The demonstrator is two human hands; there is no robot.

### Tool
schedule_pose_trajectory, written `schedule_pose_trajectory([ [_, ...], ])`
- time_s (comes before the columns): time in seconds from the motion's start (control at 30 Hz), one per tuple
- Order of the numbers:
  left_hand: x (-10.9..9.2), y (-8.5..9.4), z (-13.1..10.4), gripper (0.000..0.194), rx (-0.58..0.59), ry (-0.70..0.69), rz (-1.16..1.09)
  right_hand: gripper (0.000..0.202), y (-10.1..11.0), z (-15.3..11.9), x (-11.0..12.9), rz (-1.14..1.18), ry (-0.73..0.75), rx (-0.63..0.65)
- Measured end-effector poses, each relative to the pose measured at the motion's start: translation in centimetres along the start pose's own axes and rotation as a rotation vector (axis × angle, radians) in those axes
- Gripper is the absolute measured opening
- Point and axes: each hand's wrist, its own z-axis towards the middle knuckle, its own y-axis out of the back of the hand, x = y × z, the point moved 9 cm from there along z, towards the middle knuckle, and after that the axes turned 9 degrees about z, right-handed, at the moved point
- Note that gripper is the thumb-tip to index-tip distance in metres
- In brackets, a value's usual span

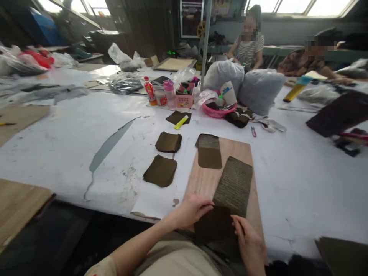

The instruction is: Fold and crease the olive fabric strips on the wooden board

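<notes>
- Head view: my left hand (192, 210) lies flat, fingers stretched, on the near edge of a dark fabric piece (214, 227) on the wooden board (207, 180).
- My right hand (249, 245) pinches the same piece at its right edge, fingers half curled.
- The fanned stack (234, 184) touches this piece; I think a pull could drag it and spoil the fan.
- The piece hangs near the table (71, 134) edge, so it may slip toward my lap.
- The second stack (209, 151) stands near; a wide move could push it.
</notes>
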Motion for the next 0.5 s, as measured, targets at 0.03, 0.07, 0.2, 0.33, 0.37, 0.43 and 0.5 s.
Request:
schedule_pose_trajectory([
  [0.03,1.2,1.6,-0.4,0.024,-0.060,0.072,-0.041,0.052,-0.1,0.0,0.4,-0.055,0.061,-0.038],
  [0.07,2.4,3.3,-0.9,0.024,-0.128,0.142,-0.067,0.053,-0.2,-0.1,0.9,-0.116,0.120,-0.077],
  [0.2,7.8,10.5,-3.7,0.029,-0.436,0.356,-0.034,0.052,-0.6,-0.7,1.8,-0.318,0.248,-0.181],
  [0.33,12.9,15.7,-6.5,0.031,-0.632,0.506,0.212,0.050,-0.7,-0.9,2.2,-0.423,0.321,-0.219],
  [0.37,14.1,16.3,-7.0,0.031,-0.633,0.563,0.318,0.050,-0.7,-0.9,2.3,-0.440,0.333,-0.229],
  [0.43,16.1,16.7,-7.8,0.029,-0.607,0.661,0.479,0.049,-0.7,-0.9,2.1,-0.465,0.348,-0.241],
  [0.5,17.5,16.4,-8.2,0.028,-0.584,0.708,0.543,0.048,-0.9,-0.9,1.7,-0.480,0.352,-0.239],
])
